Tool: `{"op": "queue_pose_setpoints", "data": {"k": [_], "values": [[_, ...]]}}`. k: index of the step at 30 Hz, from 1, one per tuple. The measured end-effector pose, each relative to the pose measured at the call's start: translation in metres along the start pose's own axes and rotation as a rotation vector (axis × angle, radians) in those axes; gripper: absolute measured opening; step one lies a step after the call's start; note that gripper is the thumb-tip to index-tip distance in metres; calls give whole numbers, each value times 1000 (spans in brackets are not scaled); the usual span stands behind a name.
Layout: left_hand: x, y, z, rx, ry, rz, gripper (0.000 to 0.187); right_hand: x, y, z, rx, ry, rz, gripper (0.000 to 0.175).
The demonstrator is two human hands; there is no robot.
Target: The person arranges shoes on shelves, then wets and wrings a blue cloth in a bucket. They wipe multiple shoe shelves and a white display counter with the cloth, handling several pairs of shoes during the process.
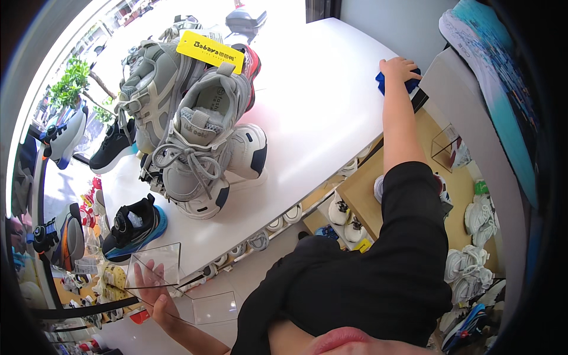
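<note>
My left hand (148, 277) holds a clear acrylic shoe stand (163, 256), its fingers seen through the upper plate. A second clear plate (216, 308) of the stand hangs over the floor. At the far right end of the white display counter (301, 115), my right hand (399, 70) is on a bunched blue cloth (382, 84). A dark box-like edge (419, 100) shows just below that hand. Grey lace-up sneakers (191, 171) are clustered on the counter's left part, one with a yellow tag (211, 51). A black-and-blue sneaker (133, 228) sits nearest my left hand.
A teal-and-white shoe (497, 88) rests on a grey ledge (466, 102) at right. Shelves below hold white shoes (470, 270). A wooden panel (364, 195) juts out beside my right arm. Window glass and a plant (71, 84) lie at left.
</note>
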State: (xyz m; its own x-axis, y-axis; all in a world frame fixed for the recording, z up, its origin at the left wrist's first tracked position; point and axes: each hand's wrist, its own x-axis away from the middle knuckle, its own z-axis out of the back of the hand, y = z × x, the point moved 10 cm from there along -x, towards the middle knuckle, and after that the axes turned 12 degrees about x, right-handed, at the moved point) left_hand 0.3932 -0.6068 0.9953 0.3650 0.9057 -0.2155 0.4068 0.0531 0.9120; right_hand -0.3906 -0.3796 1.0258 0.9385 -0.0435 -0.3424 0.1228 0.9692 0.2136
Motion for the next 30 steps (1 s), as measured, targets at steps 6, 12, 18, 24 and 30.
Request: {"op": "queue_pose_setpoints", "data": {"k": [6,12,18,24,30], "values": [[3,-11,19,201,-44,75,77,15,4,-21,-69,-227,-76,70],[13,-12,45,76,-42,35,67,58,22,5,-231,-185,-128,46],[6,0,99,-193,-55,93,74,41,11,-8,-203,-169,5,48],[0,5,149,-231,95,68,69,-25,1,-59,-149,-196,18,56],[14,1,149,-156,199,12,67,-115,-27,-107,-139,-242,52,66]]}}
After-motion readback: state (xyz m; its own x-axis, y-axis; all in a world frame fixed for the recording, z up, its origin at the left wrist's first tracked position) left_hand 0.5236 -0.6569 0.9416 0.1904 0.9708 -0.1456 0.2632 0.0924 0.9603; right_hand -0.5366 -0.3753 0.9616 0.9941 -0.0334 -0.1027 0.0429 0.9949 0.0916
